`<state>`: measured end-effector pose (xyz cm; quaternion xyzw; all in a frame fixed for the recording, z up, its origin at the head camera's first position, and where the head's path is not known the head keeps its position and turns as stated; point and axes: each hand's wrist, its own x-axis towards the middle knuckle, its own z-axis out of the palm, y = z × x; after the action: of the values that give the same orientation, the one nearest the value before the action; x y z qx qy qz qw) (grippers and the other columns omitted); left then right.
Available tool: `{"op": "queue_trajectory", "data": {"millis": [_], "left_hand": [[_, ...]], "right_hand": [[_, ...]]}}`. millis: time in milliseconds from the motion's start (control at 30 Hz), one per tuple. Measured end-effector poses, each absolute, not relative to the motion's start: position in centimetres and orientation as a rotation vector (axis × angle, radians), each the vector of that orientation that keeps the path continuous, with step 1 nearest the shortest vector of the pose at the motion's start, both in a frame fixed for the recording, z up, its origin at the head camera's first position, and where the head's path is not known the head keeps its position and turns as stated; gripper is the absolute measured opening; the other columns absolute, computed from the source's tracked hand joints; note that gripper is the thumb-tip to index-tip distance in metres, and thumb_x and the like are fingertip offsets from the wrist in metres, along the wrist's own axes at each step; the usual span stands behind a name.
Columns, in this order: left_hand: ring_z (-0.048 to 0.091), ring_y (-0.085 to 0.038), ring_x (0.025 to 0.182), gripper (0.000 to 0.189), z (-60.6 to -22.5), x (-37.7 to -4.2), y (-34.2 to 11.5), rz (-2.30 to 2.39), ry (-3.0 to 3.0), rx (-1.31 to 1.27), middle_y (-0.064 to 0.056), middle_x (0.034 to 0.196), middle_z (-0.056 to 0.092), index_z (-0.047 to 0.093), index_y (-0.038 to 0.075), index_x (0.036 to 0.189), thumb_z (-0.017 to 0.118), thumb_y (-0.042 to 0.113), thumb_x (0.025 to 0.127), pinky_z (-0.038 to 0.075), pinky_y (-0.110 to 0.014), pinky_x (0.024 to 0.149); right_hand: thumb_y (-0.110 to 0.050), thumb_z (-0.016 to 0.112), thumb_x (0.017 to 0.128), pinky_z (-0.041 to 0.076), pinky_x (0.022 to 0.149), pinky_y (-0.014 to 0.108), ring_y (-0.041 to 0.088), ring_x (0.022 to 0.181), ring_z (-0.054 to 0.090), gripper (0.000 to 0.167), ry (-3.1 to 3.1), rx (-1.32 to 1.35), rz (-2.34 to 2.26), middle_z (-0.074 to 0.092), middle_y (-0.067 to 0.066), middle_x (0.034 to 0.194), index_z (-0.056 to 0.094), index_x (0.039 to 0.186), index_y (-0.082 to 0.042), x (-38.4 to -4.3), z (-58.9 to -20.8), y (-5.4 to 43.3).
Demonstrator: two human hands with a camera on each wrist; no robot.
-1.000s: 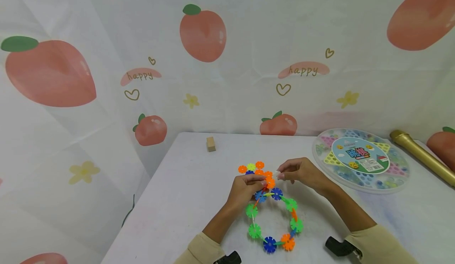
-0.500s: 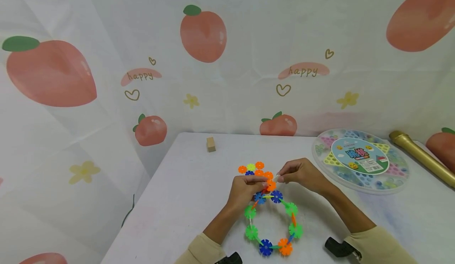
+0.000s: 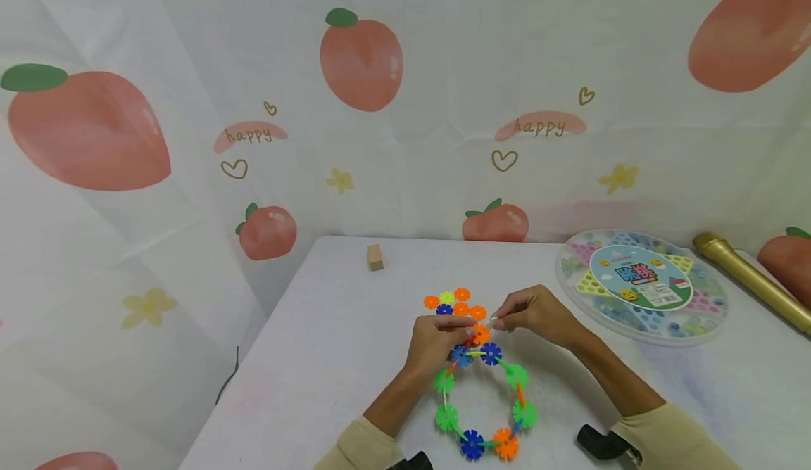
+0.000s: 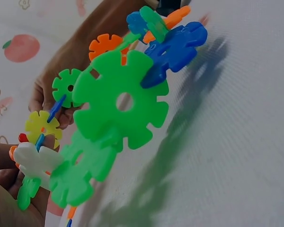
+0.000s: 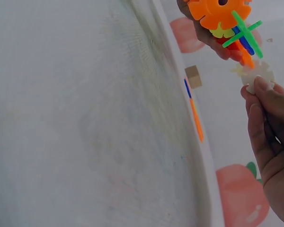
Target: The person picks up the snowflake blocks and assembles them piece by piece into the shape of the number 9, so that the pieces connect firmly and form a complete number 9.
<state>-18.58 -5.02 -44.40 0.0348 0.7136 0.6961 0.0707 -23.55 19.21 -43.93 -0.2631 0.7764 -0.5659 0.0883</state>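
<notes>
A ring of linked plastic snowflake discs [image 3: 446, 417], in green, blue and orange, hangs from my left hand [image 3: 431, 347] in the head view. The fingers pinch it at its far end, beside an upright orange disc [image 3: 481, 334]. Large green discs [image 4: 120, 99] fill the middle of the left wrist view. Thumb and fingertips of my right hand [image 3: 538, 315] pinch a white snowflake disc [image 5: 259, 71], held right at the orange disc's edge. In the right wrist view the white disc sits just below the ring's orange tip [image 5: 246, 59]. Fingers partly cover the white disc.
Several loose discs [image 3: 462, 294], mostly orange, lie flat just beyond the left hand. Farther back stands a small wooden block [image 3: 375, 257]. A round clear case [image 3: 712, 329] and a gold microphone [image 3: 754, 280] lie at the back right.
The ring's near side has swung slightly toward me and left. My right hand has dropped a little with the white disc, following the orange disc. The loose discs stay put.
</notes>
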Motion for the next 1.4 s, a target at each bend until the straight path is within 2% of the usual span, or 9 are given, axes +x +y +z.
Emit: {"op": "queue_trajectory", "data": {"millis": [133,333,533,633,933,1000,1200,1300,1400], "left_hand": [[0.076,-0.013,0.075,0.015,-44.5,-18.6,-4.9,2.097,2.152,0.087,-0.009,0.094,0.081,0.084,0.004,0.107,0.079,0.013,0.096,0.060,-0.022,0.064],[0.074,-0.012,0.077,0.014,-44.4,-18.6,-4.8,2.090,2.167,0.094,-0.008,0.096,0.081,0.084,0.004,0.105,0.080,0.013,0.096,0.061,-0.022,0.069],[0.074,-0.012,0.082,0.013,-44.1,-18.6,-4.6,2.070,2.219,0.140,-0.008,0.098,0.081,0.084,0.005,0.104,0.079,0.015,0.097,0.061,-0.021,0.076],[0.074,-0.012,0.083,0.014,-43.9,-18.6,-4.4,2.080,2.202,0.152,-0.007,0.098,0.081,0.084,0.005,0.106,0.078,0.015,0.097,0.060,-0.020,0.077],[0.071,-0.009,0.078,0.019,-43.7,-18.2,-4.3,2.068,2.112,0.123,-0.003,0.097,0.078,0.080,0.008,0.116,0.071,0.015,0.100,0.052,-0.020,0.057],[0.072,-0.010,0.082,0.021,-43.8,-18.2,-4.4,2.051,2.112,0.144,-0.002,0.102,0.078,0.080,0.009,0.117,0.071,0.018,0.101,0.054,-0.020,0.060],[0.078,-0.022,0.093,0.030,-43.9,-18.4,-4.6,2.037,2.128,0.231,-0.006,0.114,0.076,0.078,0.007,0.123,0.076,0.025,0.099,0.063,-0.028,0.085],[0.080,-0.027,0.093,0.031,-44.0,-18.6,-4.6,2.065,2.120,0.245,-0.007,0.115,0.075,0.077,0.005,0.124,0.079,0.022,0.098,0.064,-0.033,0.086],[0.080,-0.026,0.089,0.030,-44.2,-18.8,-4.7,2.077,2.114,0.245,-0.008,0.114,0.077,0.078,0.004,0.122,0.080,0.020,0.097,0.064,-0.031,0.083]], "right_hand": [[-0.008,0.079,0.094,0.064,0.071,0.036,0.037,0.075,0.072,0.006,2.310,-0.772,-1.686,0.079,0.008,0.086,0.083,0.091,-0.005,-23.6,-44.1,19.1],[-0.008,0.080,0.094,0.065,0.072,0.039,0.047,0.076,0.071,0.007,2.252,-0.804,-1.689,0.079,0.012,0.087,0.081,0.090,-0.003,-23.6,-44.2,19.0],[-0.010,0.079,0.095,0.065,0.075,0.036,0.033,0.075,0.072,0.007,2.290,-0.815,-1.658,0.078,0.013,0.087,0.081,0.091,-0.004,-23.4,-43.7,19.3],[-0.010,0.077,0.096,0.064,0.078,0.036,0.030,0.078,0.072,0.006,2.302,-0.819,-1.646,0.078,0.014,0.090,0.081,0.096,-0.005,-23.4,-43.3,19.5],[-0.016,0.075,0.100,0.064,0.082,0.040,0.040,0.089,0.073,0.013,2.367,-0.831,-1.577,0.079,0.011,0.103,0.082,0.109,-0.008,-23.5,-43.1,19.3],[-0.017,0.075,0.100,0.064,0.082,0.040,0.040,0.089,0.073,0.015,2.377,-0.830,-1.561,0.079,0.010,0.103,0.082,0.109,-0.008,-23.6,-43.1,19.2],[-0.019,0.075,0.100,0.064,0.084,0.038,0.041,0.091,0.072,0.014,2.370,-0.821,-1.524,0.078,0.007,0.103,0.081,0.109,-0.010,-23.8,-42.9,18.7],[-0.019,0.074,0.101,0.064,0.084,0.035,0.045,0.093,0.072,0.014,2.347,-0.820,-1.519,0.078,0.007,0.105,0.081,0.110,-0.011,-24.0,-42.9,18.4],[-0.018,0.074,0.100,0.064,0.084,0.033,0.044,0.095,0.073,0.015,2.342,-0.828,-1.516,0.079,0.007,0.106,0.081,0.112,-0.011,-24.4,-43.0,18.2]]}}
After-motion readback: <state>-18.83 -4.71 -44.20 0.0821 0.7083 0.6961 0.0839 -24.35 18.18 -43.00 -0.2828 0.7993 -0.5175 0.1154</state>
